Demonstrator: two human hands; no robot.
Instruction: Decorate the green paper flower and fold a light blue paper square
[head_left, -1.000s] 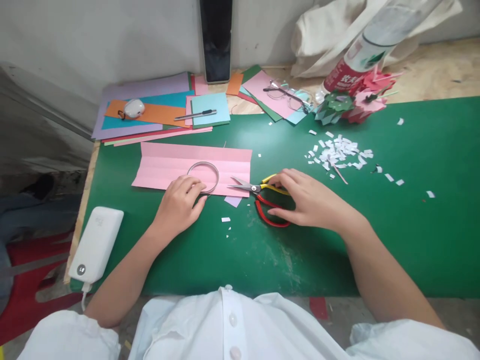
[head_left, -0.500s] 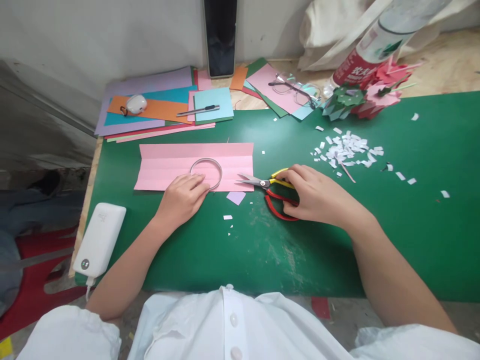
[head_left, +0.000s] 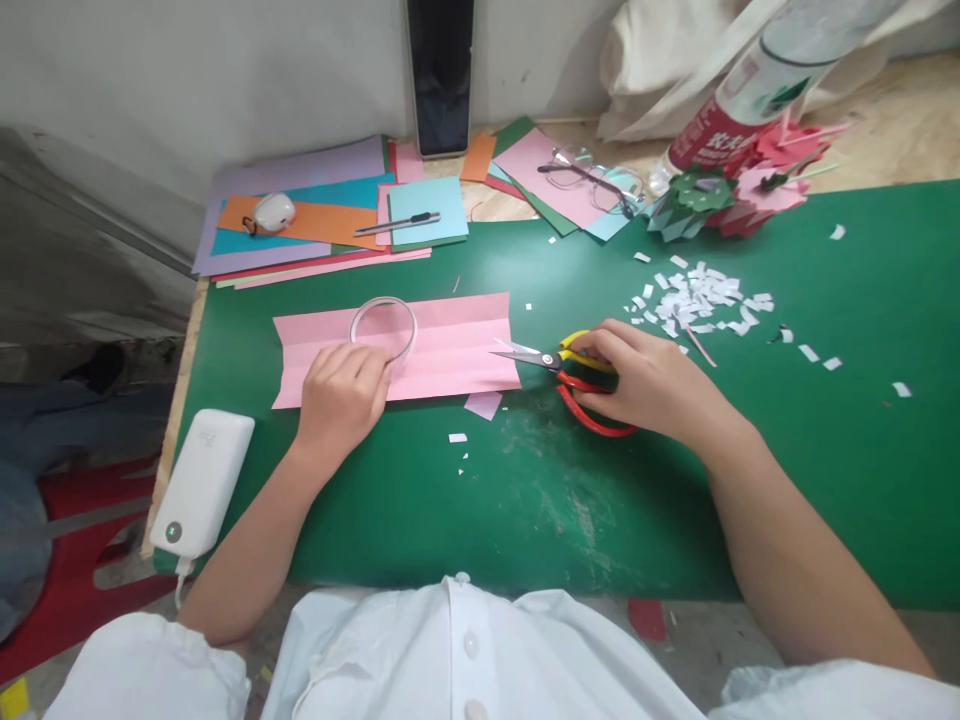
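Note:
My left hand (head_left: 346,395) is closed on the lower edge of a thin roll of tape (head_left: 414,330), which stands out above a creased pink paper sheet (head_left: 457,345). The hand covers part of the sheet's left half. In my right hand (head_left: 649,375) is a pair of scissors (head_left: 574,372) with one yellow and one red handle. Their blades point left over the sheet's right end and look slightly apart. A small lilac paper piece (head_left: 484,405) lies partly under the sheet's lower edge.
Stacked coloured paper (head_left: 300,160) lies at the back left, with a craft knife (head_left: 397,224) on top. White paper scraps (head_left: 701,297) lie right, before paper flowers (head_left: 690,200) and a bottle (head_left: 720,120). Glasses (head_left: 589,180) rest at the back. A power bank (head_left: 204,480) lies left.
My left hand has moved left with the roll of tape. My right hand and the scissors have shifted right. The pink sheet has turned slightly, its left end now lower.

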